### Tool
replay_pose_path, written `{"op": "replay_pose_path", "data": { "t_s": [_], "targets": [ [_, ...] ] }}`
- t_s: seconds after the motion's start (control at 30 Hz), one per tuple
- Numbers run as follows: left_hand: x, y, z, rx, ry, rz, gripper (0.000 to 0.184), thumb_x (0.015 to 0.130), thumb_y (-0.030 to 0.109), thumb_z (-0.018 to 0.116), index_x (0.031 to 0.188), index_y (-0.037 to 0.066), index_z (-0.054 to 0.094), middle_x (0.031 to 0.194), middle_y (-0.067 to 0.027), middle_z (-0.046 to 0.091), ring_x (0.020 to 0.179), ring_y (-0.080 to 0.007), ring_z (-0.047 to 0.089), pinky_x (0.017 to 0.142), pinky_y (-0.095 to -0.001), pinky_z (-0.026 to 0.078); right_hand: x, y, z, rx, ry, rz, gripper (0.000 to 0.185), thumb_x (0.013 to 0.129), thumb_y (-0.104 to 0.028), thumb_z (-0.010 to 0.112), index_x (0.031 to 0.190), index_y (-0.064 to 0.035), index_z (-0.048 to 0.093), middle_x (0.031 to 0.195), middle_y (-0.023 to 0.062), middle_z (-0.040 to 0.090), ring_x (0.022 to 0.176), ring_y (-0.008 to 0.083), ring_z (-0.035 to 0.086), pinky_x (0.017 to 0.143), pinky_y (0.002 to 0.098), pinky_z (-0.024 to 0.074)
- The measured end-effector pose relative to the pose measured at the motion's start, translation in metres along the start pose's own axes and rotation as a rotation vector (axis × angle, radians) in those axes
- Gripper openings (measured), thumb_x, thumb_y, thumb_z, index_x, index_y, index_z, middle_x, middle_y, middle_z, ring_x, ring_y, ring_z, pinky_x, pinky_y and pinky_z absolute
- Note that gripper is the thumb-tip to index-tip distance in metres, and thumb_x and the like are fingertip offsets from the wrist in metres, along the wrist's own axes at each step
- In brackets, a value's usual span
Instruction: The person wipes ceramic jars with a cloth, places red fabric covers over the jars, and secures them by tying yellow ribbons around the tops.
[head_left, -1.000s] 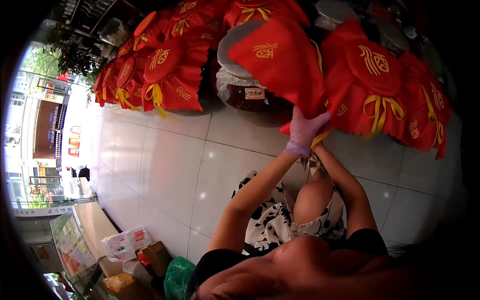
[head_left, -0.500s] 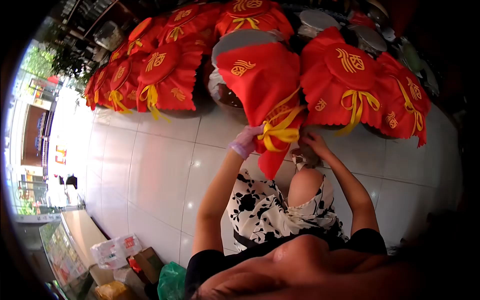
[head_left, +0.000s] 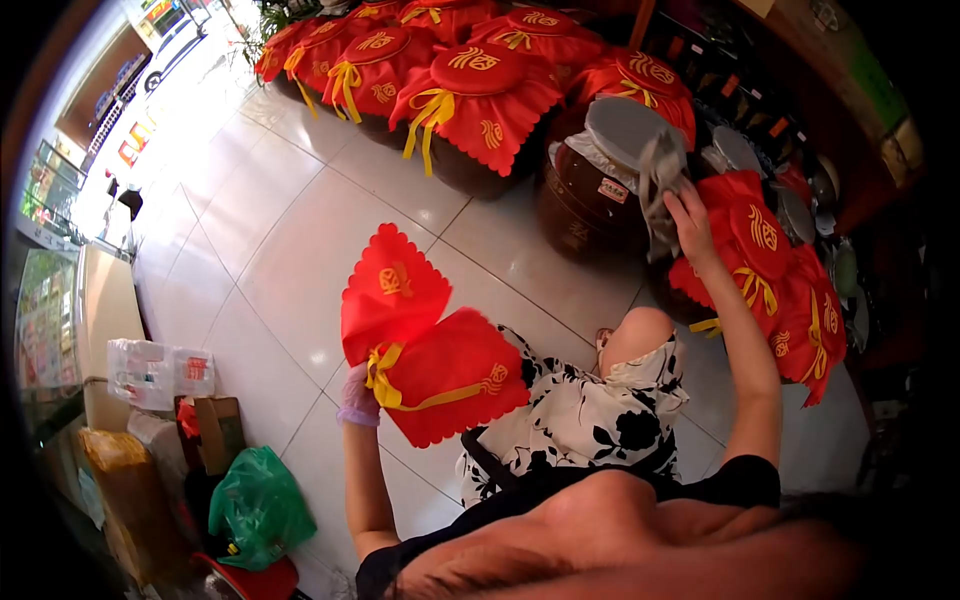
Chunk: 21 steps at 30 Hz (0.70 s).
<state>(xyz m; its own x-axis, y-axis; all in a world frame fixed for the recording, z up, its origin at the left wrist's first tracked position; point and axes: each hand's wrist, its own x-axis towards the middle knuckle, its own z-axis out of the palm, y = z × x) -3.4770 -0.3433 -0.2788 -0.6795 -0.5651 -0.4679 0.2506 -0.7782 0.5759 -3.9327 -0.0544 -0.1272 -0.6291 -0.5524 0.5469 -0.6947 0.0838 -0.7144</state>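
Observation:
My left hand, in a thin pinkish glove, grips a red cloth jar cover by its yellow ribbon knot. The cover hangs spread out over the floor, left of my knees. My bare right hand is closed on a grey rag at the right side of a brown jar. This jar has a round grey lid with whitish plastic wrap beneath it and a small label on its side. The rag overlaps the lid's right edge; I cannot tell how firmly it touches.
Several jars under red covers with yellow ribbons stand in rows behind and left. More covered jars are at the right, near dark shelves. A green plastic bag, cardboard boxes and a white plastic package lie lower left on the tiled floor.
The red cover has come away from the jar and moved down and left with my left hand. My right hand has gone up to the jar with the rag. The view has turned.

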Motion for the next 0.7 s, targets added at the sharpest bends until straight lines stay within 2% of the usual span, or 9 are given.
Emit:
{"op": "replay_pose_path", "data": {
  "t_s": [0.07,0.13,0.23,0.27,0.33,0.4,0.53,0.63,0.7],
  "targets": [
    [-0.006,-0.007,-0.040,0.007,0.171,0.035,0.026,0.075,0.008,0.049,0.097,-0.005,0.053,0.091,-0.0135,0.060,0.082,-0.0233,0.060,0.075,-0.0324,0.051,0.043,-0.020,0.030,-0.332,-0.179,-0.308,0.024,0.084,-0.014,0.051,0.103,-0.0014,0.055,0.116,0.0111,0.048,0.109,0.0249,0.043,0.091,0.0299,0.0326],
    [-0.029,-0.001,0.013,-0.059,0.279,0.050,0.022,0.076,0.009,0.048,0.093,-0.004,0.055,0.087,-0.0128,0.061,0.078,-0.0233,0.061,0.072,-0.0324,0.052,0.075,-0.021,0.075,-0.585,-0.427,-0.552,0.023,0.079,-0.021,0.053,0.094,-0.0047,0.059,0.117,0.0107,0.049,0.112,0.0267,0.040,0.094,0.0381,0.0299],
    [0.004,-0.033,-0.037,-0.098,0.268,0.057,0.020,0.077,0.010,0.047,0.090,-0.003,0.056,0.085,-0.0131,0.061,0.076,-0.0239,0.061,0.071,-0.0322,0.052,0.082,0.043,0.145,-0.985,-0.975,-0.545,0.027,0.076,-0.030,0.050,0.087,-0.0100,0.064,0.110,0.0074,0.054,0.110,0.0244,0.043,0.096,0.0450,0.0245],
    [0.004,-0.031,0.004,-0.107,0.281,0.049,0.019,0.077,0.010,0.047,0.089,-0.003,0.056,0.083,-0.0133,0.061,0.075,-0.0232,0.061,0.069,-0.0314,0.052,0.089,0.058,0.158,-1.145,-1.231,-0.504,0.032,0.077,-0.034,0.048,0.090,-0.0111,0.065,0.105,0.0067,0.057,0.108,0.0235,0.046,0.097,0.0465,0.0223],
    [0.031,-0.044,-0.006,-0.083,0.296,0.002,0.019,0.077,0.009,0.047,0.089,-0.003,0.056,0.084,-0.0132,0.061,0.075,-0.0232,0.061,0.069,-0.0327,0.053,0.106,0.083,0.181,-1.111,-1.264,-0.495,0.034,0.074,-0.035,0.049,0.089,-0.0094,0.066,0.095,0.0073,0.062,0.103,0.0233,0.051,0.098,0.0456,0.0191],
    [0.032,-0.036,0.059,-0.036,0.255,0.072,0.019,0.075,0.008,0.048,0.090,-0.002,0.056,0.085,-0.0127,0.061,0.076,-0.0237,0.061,0.070,-0.0347,0.053,0.134,0.095,0.188,-0.951,-1.146,-0.313,0.031,0.072,-0.034,0.052,0.080,-0.0083,0.067,0.084,0.0122,0.063,0.092,0.0258,0.055,0.094,0.0414,0.0301],
    [0.062,-0.023,0.133,0.015,0.288,0.049,0.025,0.075,0.008,0.046,0.096,-0.003,0.055,0.093,-0.0165,0.060,0.083,-0.0275,0.061,0.077,-0.0383,0.052,0.229,0.123,0.171,-0.676,-1.065,0.132,0.045,0.069,-0.036,0.056,0.095,0.0000,0.062,0.102,0.0186,0.059,0.095,0.0282,0.057,0.077,0.0369,0.0454],
    [0.087,-0.017,0.157,0.077,0.338,0.071,0.025,0.075,0.008,0.046,0.095,-0.003,0.055,0.092,-0.0162,0.060,0.083,-0.0270,0.061,0.076,-0.0378,0.052,0.277,0.179,0.133,-0.592,-0.988,0.158,0.047,0.065,-0.035,0.055,0.091,0.0042,0.062,0.097,0.0237,0.058,0.092,0.0338,0.056,0.078,0.0380,0.0449],
    [0.103,-0.013,0.168,0.097,0.370,0.079,0.024,0.075,0.009,0.046,0.095,-0.002,0.055,0.092,-0.0161,0.061,0.082,-0.0267,0.061,0.076,-0.0376,0.052,0.288,0.228,0.091,-0.507,-0.833,0.166,0.039,0.069,-0.034,0.054,0.078,0.0031,0.062,0.079,0.0237,0.059,0.074,0.0343,0.058,0.065,0.0397,0.0453]
  ]
}}
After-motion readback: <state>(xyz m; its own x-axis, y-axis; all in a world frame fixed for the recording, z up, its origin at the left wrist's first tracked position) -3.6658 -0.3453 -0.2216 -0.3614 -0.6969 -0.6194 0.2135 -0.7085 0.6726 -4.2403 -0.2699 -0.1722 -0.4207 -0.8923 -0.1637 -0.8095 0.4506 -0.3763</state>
